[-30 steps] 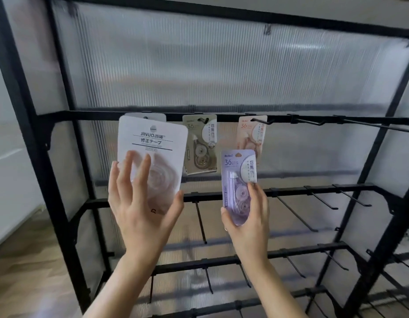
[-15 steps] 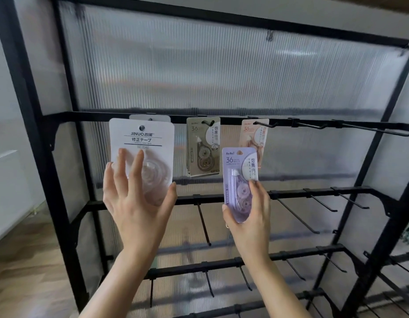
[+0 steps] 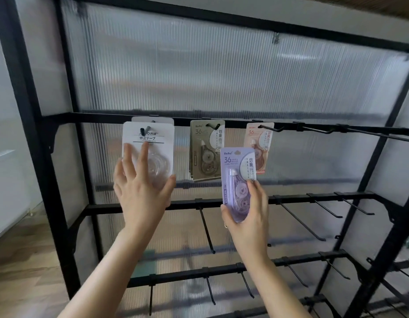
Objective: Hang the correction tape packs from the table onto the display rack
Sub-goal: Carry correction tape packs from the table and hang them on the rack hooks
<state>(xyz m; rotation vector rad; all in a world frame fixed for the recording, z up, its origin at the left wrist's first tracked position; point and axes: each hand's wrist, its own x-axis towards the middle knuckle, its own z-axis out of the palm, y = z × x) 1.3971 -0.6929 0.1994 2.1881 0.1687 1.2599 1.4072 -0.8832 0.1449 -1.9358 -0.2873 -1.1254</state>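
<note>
White pack (image 3: 153, 143) hangs on the rack (image 3: 221, 121), the left hand (image 3: 141, 193) spread flat against it, apparently only steadying, though blur hides the thumb. An olive pack (image 3: 207, 150) and a pink pack (image 3: 259, 138) hang alongside. The right hand (image 3: 249, 212) grips the purple pack (image 3: 238, 177), not yet hung; free hooks (image 3: 313, 130) wait rightward.

Single head-worn view here, facing the display rack (image 3: 29, 115) almost square on, roughly level with the rack's upper hook rail (image 3: 182, 121). It's close in, with the rack filling the wide-angle frame edge to edge. There's a slice of wooden floor (image 3: 17, 271) low beyond the rack's left upright.
</note>
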